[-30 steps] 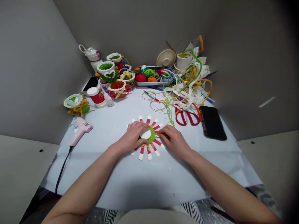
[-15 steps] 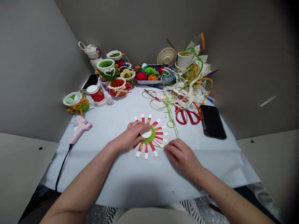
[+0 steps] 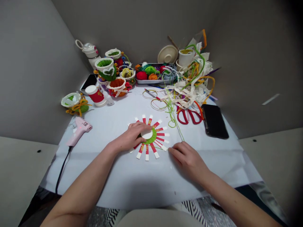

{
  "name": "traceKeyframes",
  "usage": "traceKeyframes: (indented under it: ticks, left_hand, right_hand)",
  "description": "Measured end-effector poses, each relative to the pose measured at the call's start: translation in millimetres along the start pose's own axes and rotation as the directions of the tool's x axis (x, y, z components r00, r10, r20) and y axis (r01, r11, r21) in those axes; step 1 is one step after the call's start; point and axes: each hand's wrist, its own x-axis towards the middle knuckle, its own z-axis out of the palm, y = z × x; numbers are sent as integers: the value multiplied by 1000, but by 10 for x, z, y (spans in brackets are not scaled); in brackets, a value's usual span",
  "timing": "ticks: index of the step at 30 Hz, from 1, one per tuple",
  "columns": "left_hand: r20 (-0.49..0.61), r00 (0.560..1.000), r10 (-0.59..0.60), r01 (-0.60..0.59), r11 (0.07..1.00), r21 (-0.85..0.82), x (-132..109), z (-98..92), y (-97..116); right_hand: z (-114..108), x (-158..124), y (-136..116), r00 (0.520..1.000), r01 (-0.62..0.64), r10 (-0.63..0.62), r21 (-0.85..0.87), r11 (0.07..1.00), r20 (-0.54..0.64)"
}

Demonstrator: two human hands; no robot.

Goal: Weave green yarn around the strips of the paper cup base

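A paper cup cut into red strips with white ends [image 3: 153, 153] lies splayed out like a sun on the white-covered table. Green yarn [image 3: 153, 137] is woven in a band round its white base. My left hand [image 3: 133, 135] grips the cup from the left, thumb and fingers at the green band, hiding some strips. To the right, my right hand [image 3: 186, 157] is closed in a pinch on the green yarn strand, just beyond the strip tips. From that hand the strand runs back toward a loose green tangle [image 3: 171, 115].
Red-handled scissors [image 3: 189, 117] and a black phone [image 3: 215, 121] lie at right. A pink glue gun [image 3: 80, 130] with a cord sits at left. Behind stand decorated cups [image 3: 105, 68], a red paper cup [image 3: 96, 95], a yarn tray [image 3: 153, 82] and heaped lace [image 3: 187, 91].
My right hand has drawn slightly away from the cup to the right, with the yarn in its pinch. My left hand keeps its grip. The whole view has shifted a little.
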Motion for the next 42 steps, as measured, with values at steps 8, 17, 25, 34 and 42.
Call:
traceKeyframes:
  ticks: [8,17,25,34,42]
  left_hand:
    - [9,1000,0,0,1000,-11,5,1,3]
    - [14,1000,17,-17,1000,-10,-7,-7,56]
    - [-123,990,-64,70,997,45,45,97,192]
    - [-79,996,-48,53,997,64,30,50,135]
    - [4,1000,-9,9,1000,18,25,17,123]
  right_hand:
    - [58,444,233,995,-98,98,1,995,2]
    - [321,749,360,976,-216,219,161,963,3]
    - [346,712,335,972,-208,223,177,962,-69]
    - [141,587,267,991,-122,134,253,960,-30]
    - [16,230,82,998,-55,63,215,975,-28]
